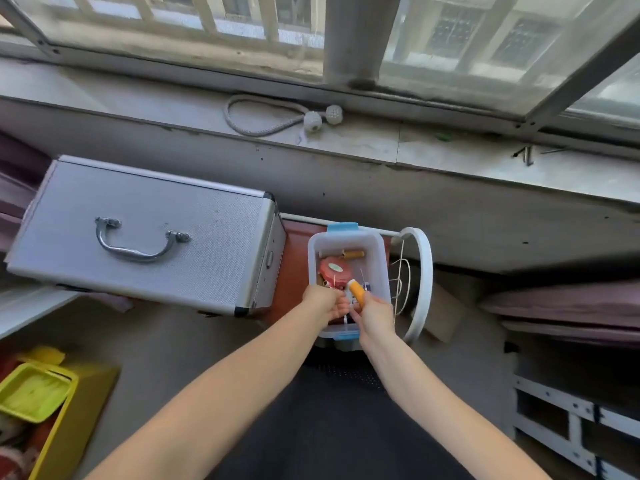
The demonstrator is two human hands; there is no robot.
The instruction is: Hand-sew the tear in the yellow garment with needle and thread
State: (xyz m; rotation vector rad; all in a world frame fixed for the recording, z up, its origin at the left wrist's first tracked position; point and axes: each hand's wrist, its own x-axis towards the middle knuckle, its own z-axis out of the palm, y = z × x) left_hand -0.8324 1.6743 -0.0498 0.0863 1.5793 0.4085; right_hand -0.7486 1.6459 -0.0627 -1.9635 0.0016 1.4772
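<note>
Daylight comes in through the window [485, 36] up top, washing the panes pale and hazy; the metal case [138, 230] catches a soft sheen; lower down it is dimmer; straight lines bow toward the edges, and the yellow bin [83, 403] at the corner blurs.

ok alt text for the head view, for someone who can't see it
A person's right hand grips an orange thread spool over a white sewing box, the left hand close beside it with fingers curled. A silver aluminium case sits left of the box.
</note>
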